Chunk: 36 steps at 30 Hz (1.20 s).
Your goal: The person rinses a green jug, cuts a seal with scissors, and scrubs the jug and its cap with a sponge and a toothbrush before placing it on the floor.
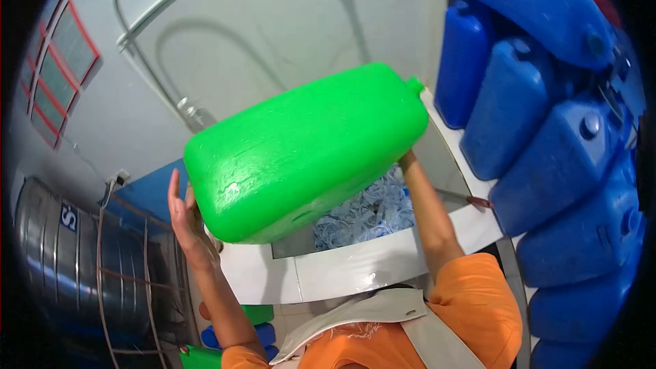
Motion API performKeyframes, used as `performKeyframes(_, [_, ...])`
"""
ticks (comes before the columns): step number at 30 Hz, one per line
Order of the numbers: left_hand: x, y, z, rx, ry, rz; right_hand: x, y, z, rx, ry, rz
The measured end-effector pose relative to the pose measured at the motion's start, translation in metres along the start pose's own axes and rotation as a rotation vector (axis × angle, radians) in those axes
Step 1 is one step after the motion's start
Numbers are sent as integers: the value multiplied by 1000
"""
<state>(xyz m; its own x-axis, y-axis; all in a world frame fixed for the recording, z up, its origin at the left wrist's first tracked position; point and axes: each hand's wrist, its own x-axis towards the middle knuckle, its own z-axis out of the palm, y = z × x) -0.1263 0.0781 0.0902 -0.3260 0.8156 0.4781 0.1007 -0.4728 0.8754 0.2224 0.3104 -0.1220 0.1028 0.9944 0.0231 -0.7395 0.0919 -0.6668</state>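
Note:
A large, wet green jerrycan point(307, 143) is tilted on its side over a white-rimmed basin point(342, 266), its small spout at the upper right. My right hand point(408, 159) grips it from underneath near the spout end; the jerrycan hides most of the fingers. At the opposite end, my left hand point(189, 225) has its fingers stretched upward beside the jerrycan's lower corner, with the palm side toward it. Below the jerrycan, many clear-and-blue plastic pieces point(365, 215) fill the basin.
Blue jerrycans point(567, 178) are stacked along the right side. A brown-handled tool point(480, 201) rests at the basin's right rim. To the left stands a ribbed metal tank point(75, 266) behind a pipe frame point(101, 270). A curved pipe point(160, 10) runs along the wall.

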Motion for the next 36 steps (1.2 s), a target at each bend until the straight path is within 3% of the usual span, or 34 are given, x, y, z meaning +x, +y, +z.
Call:
performKeyframes(3, [17, 12, 53, 183, -222, 126, -40, 36, -41, 241, 82, 84])
performKeyframes(10, [20, 35, 179, 139, -648, 253, -68, 70, -51, 409, 106, 140])
performKeyframes(16, [10, 61, 229, 236, -705, 224, -66, 60, -51, 387, 109, 140])
performKeyframes(21, [21, 54, 196, 281, -620, 284, -64, 38, -54, 277, 103, 139])
performKeyframes(23, [38, 42, 159, 216, -532, 263, -53, 5, -62, 139, 91, 114])
performKeyframes(25, [47, 31, 114, 116, -477, 83, -39, -44, -71, -101, 78, 65])
performKeyframes(27, [56, 3, 66, 273, -395, -183, -25, -94, -73, -440, 68, -2])
performKeyframes(29, [60, -48, 41, 466, -214, -112, -18, -123, -52, -943, 108, -116])
performKeyframes(30, [51, -51, 49, 500, -242, -72, -19, -129, -33, -1207, 152, -183])
performKeyframes(31, [44, -58, 62, 415, -270, -65, -29, -127, 8, -1524, 317, -217])
performKeyframes(32, [39, -59, 78, 399, -330, -38, -33, -111, 27, -1675, 331, -334])
performKeyframes(35, [37, -112, 118, 739, -490, 251, -15, -31, 55, -1887, 39, -485])
performKeyframes(36, [38, -126, 129, 804, -651, 157, -13, -3, 64, -1930, -70, -545])
